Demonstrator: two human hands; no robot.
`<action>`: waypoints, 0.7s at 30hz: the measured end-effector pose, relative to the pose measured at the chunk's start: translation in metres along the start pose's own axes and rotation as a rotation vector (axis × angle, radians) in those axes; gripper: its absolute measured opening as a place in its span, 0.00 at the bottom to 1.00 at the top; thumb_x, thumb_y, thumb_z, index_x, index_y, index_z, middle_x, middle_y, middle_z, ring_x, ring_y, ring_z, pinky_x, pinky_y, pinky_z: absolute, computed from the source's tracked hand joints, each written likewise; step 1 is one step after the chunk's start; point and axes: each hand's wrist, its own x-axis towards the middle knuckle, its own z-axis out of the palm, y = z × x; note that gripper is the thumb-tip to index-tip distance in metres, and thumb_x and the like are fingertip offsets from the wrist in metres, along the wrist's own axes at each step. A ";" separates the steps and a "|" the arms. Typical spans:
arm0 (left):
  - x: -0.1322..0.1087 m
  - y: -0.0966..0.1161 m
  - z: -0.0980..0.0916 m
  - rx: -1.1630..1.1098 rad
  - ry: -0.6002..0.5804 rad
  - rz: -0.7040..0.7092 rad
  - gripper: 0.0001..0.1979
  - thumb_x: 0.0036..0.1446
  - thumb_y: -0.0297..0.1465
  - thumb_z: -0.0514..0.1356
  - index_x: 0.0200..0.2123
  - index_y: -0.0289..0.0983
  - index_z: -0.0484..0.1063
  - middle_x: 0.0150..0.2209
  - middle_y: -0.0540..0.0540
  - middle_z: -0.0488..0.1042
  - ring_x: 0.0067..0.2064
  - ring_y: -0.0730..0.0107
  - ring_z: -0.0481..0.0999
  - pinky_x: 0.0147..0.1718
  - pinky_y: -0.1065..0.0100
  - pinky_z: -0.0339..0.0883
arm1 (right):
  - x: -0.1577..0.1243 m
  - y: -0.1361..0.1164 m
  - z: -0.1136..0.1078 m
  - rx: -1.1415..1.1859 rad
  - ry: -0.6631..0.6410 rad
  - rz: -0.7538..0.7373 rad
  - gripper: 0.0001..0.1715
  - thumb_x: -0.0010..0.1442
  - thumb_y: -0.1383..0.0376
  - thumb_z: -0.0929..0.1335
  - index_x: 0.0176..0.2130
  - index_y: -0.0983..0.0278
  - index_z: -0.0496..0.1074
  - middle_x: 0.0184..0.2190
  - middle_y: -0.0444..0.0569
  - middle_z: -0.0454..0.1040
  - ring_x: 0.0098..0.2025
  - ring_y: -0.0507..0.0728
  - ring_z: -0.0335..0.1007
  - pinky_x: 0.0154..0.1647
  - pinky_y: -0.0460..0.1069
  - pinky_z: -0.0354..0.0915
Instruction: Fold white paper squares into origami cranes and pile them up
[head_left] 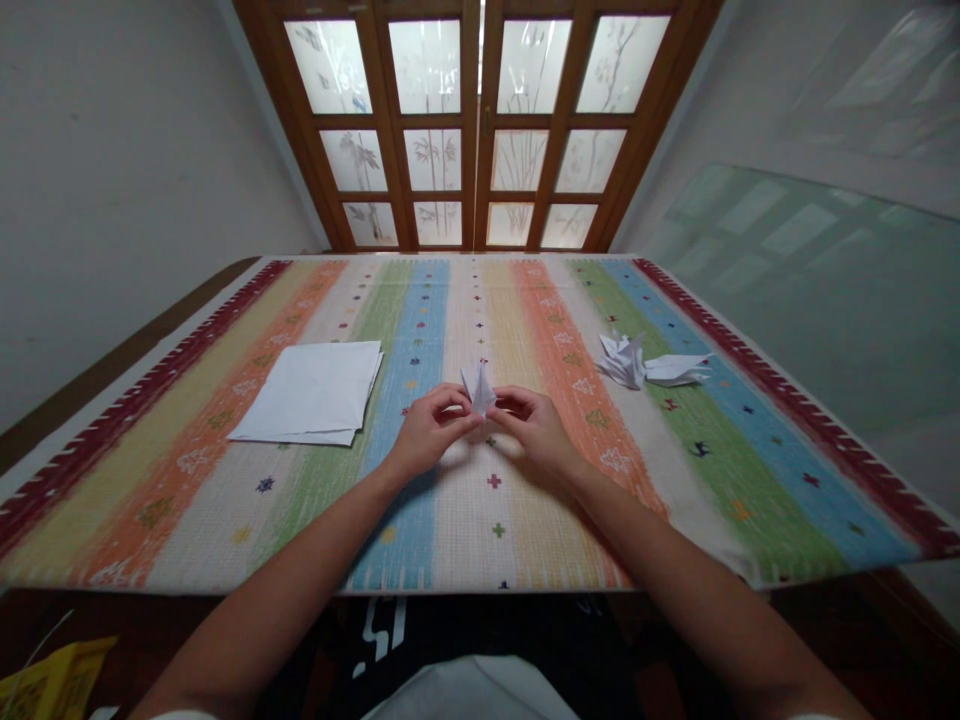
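Note:
Between my two hands, above the middle of the striped tablecloth (540, 330), is a small piece of folded white paper (480, 385) with upright points. My left hand (431, 428) pinches its lower left side between thumb and fingers. On the opposite side, my right hand (534, 425) pinches the lower right of the same paper. Fingertips cover the bottom of the folds. To the left lies a stack of white paper sheets (311, 390), its edges slightly out of line. Several folded white paper pieces (624, 360) sit in a cluster on the right.
The table stands against wooden doors (478, 130) with frosted panes at the far end. White walls rise on both sides, with a pale green glass panel (810, 310) at the right. Below the near edge, a yellow crate (60, 680) shows at lower left.

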 end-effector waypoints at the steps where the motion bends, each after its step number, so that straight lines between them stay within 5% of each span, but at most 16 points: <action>1: 0.000 -0.001 0.000 -0.009 0.012 -0.007 0.13 0.57 0.41 0.72 0.30 0.38 0.77 0.43 0.42 0.77 0.48 0.62 0.78 0.51 0.60 0.74 | 0.000 0.000 0.000 0.011 0.015 0.010 0.18 0.53 0.55 0.80 0.42 0.60 0.82 0.41 0.52 0.84 0.42 0.60 0.81 0.47 0.56 0.77; 8: 0.001 -0.007 0.002 -0.078 0.051 -0.051 0.14 0.56 0.40 0.73 0.36 0.36 0.79 0.43 0.43 0.77 0.43 0.65 0.79 0.47 0.62 0.76 | 0.000 0.003 -0.001 0.083 0.041 0.078 0.21 0.52 0.57 0.81 0.44 0.61 0.81 0.43 0.51 0.83 0.41 0.58 0.82 0.46 0.55 0.77; 16: -0.002 -0.003 0.002 -0.058 -0.040 -0.023 0.10 0.57 0.37 0.72 0.37 0.37 0.80 0.53 0.39 0.78 0.53 0.60 0.79 0.53 0.56 0.76 | 0.000 0.001 -0.001 0.100 0.010 0.087 0.19 0.52 0.56 0.81 0.42 0.60 0.82 0.43 0.51 0.85 0.42 0.59 0.82 0.48 0.57 0.77; 21: -0.001 -0.004 0.000 -0.006 -0.008 0.017 0.10 0.57 0.37 0.72 0.35 0.37 0.80 0.45 0.42 0.77 0.49 0.62 0.78 0.50 0.60 0.77 | 0.001 0.003 -0.002 0.078 0.017 0.076 0.17 0.52 0.58 0.80 0.40 0.60 0.81 0.40 0.49 0.83 0.40 0.58 0.80 0.45 0.55 0.76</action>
